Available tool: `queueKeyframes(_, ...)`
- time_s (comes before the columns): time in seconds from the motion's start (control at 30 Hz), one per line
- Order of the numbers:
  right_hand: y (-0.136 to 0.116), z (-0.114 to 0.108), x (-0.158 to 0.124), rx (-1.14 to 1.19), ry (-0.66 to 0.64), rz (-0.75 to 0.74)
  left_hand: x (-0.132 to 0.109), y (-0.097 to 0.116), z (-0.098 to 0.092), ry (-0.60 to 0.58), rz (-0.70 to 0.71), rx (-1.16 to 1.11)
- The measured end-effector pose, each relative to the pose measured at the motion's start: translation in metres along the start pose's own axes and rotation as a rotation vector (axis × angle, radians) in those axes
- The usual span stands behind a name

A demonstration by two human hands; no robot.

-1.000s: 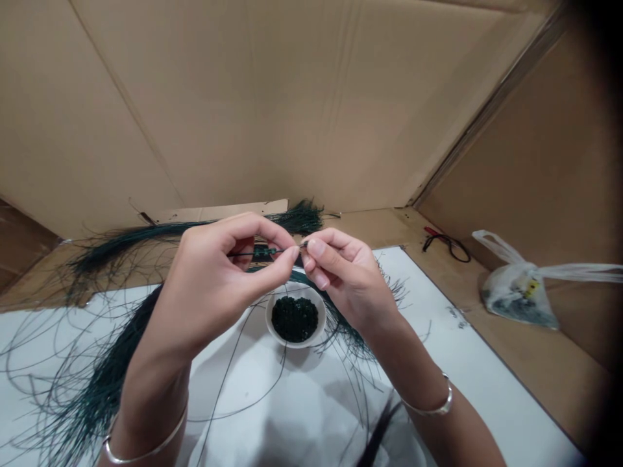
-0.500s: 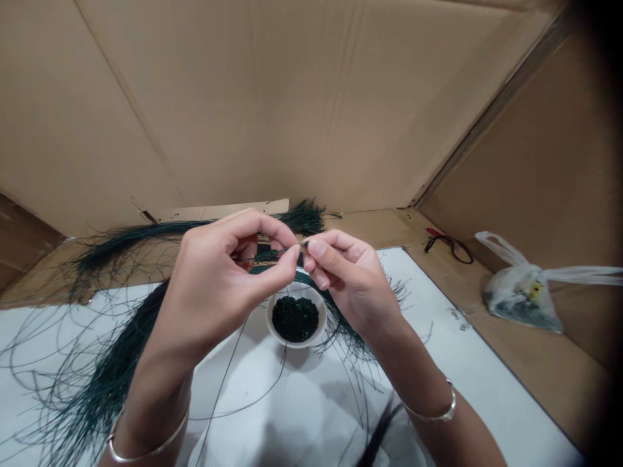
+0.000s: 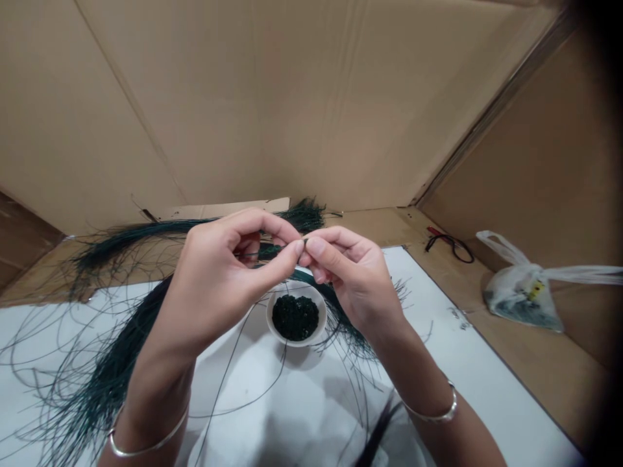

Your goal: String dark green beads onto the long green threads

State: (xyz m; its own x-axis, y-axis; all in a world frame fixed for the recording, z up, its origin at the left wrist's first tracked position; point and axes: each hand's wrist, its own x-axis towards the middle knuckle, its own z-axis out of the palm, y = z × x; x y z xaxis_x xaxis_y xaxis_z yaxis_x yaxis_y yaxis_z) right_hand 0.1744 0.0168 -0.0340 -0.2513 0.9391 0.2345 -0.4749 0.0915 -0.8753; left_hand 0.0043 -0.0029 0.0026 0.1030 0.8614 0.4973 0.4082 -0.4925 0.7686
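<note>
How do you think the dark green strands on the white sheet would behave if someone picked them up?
Probably light and springy: each strand is very thin, yet curves in wide loops. Lifted together, they would likely snag, as many cross.

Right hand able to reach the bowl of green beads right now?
Likely yes: the white bowl sits just below the right hand, nothing between, though that hand must first release its pinch with the left hand.
</note>
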Motion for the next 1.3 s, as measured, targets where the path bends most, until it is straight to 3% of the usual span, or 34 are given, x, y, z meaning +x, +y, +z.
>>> queueKeyframes(0.33,-0.015,-0.006,0.001,-0.209,-0.047,-0.018,0.003,-0.001,-0.006,-0.080,-0.017,0.028)
queueKeyframes(0.6,-0.018,-0.006,0.000,-0.386,0.032,-0.078,0.006,-0.005,-0.004,-0.085,0.000,0.067)
queueKeyframes(0.7,-0.018,-0.006,0.000,-0.412,0.026,-0.119,0.005,-0.005,-0.003,-0.059,0.065,0.122)
queueKeyframes(0.9,-0.024,-0.005,-0.004,-0.402,-0.018,-0.093,0.002,-0.001,-0.005,-0.057,0.366,0.313)
queueKeyframes(1.3,-0.035,-0.013,-0.004,-0.439,-0.012,-0.088,0.003,-0.003,-0.022,0.008,0.375,0.314)
